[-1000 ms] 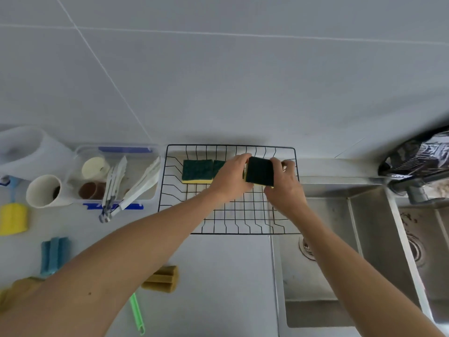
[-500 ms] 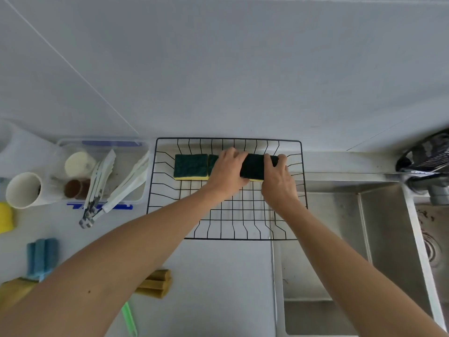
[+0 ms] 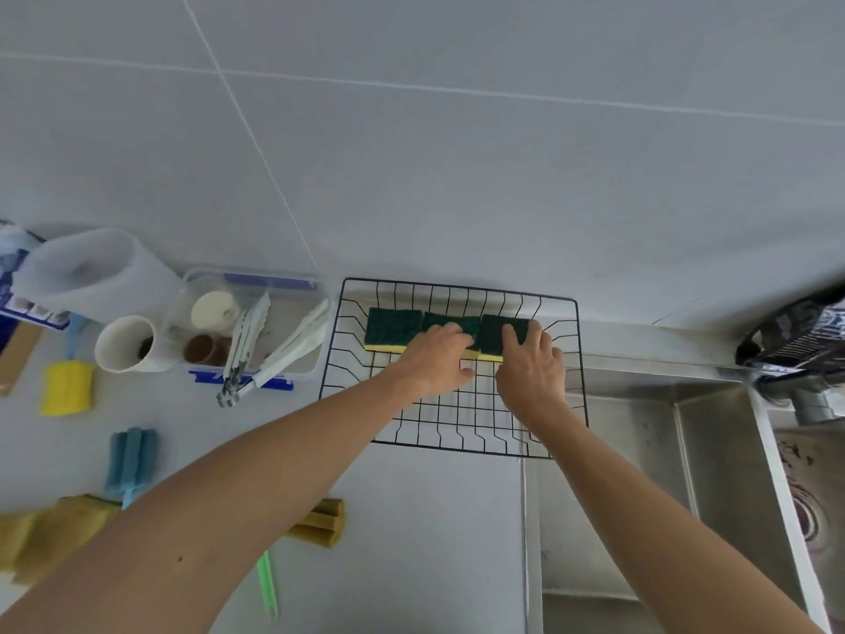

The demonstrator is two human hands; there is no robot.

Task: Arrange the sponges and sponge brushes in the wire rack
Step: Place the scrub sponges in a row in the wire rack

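While three green-and-yellow scouring sponges (image 3: 393, 330) sit in a row at the wire rack's (image 3: 577, 359) twelve o'clock edge, left hand (image 3: 436, 359) and right hand (image 3: 530, 366) lie flat, fingers loosely spread, and should press the sponges flush, leaving room for the brushes.

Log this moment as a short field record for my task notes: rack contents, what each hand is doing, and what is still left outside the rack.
rack: black wire rack on the counter, beside the sink
in rack: three green-and-yellow sponges in a row along the far side, leftmost sponge, middle sponge, rightmost sponge
left hand: resting on the middle sponge
right hand: fingers flat on the rightmost sponge
outside rack: yellow sponge brush, blue sponge brush, tan sponge brush with a green handle
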